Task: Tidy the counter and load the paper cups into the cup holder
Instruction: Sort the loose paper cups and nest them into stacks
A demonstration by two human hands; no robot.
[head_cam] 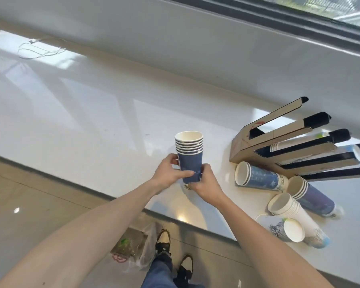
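Observation:
An upright stack of several blue paper cups (pixel 190 156) is held over the white counter (pixel 92 121). My left hand (pixel 168 173) grips its left side, and my right hand (pixel 204 183) wraps its lower right. To the right stands a cardboard cup holder (pixel 279 142) with long slots; cups show inside some of them. In front of the holder lie more stacks on their sides: a blue stack (pixel 258 177), a darker blue stack (pixel 312 196) and a white stack (pixel 293 213). A single cup (pixel 291 229) lies nearest me.
A thin white cord (pixel 37 49) lies coiled at the counter's far left. A window sill and dark frame (pixel 279 19) run behind the counter. On the floor below the counter's edge sits a clear plastic bag (pixel 133 246) beside my shoes.

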